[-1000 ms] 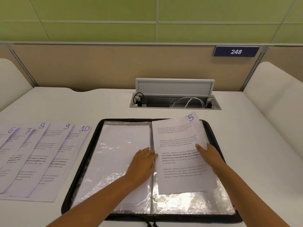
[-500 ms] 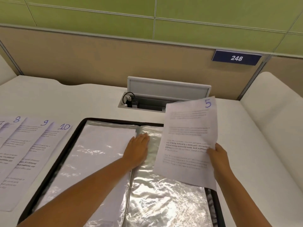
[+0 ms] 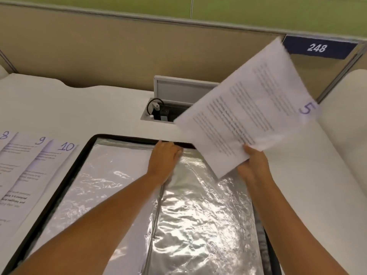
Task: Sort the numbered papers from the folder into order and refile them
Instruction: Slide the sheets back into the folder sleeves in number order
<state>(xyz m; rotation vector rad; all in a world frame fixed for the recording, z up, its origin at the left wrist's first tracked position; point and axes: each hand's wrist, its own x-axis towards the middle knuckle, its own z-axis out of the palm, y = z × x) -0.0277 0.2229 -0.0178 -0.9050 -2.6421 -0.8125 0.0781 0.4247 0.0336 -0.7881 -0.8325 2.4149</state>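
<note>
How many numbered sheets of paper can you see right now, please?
4. Sheets 8, 9 and 10 lie overlapped on the desk at left; sheet 5 is lifted in the right hand. More may lie beyond the left edge.

Sheets 8, 9, 10 (image 3: 29, 175) lie left of the folder (image 3: 83, 171); the cable box (image 3: 168, 108) sits behind it; sheet 5 (image 3: 254, 108) is above its far right corner.

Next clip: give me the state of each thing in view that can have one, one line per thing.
Black-edged folder with clear plastic sleeves: open flat on the desk.
White printed sheet numbered 5: lifted off the folder, tilted.
Right hand: grips sheet 5's lower edge.
Left hand: fingers curled at the folder's top edge, near the spine.
Sheets numbered 8, 9, 10: lying overlapped, face up.
Grey desk cable hatch: lid raised.
</note>
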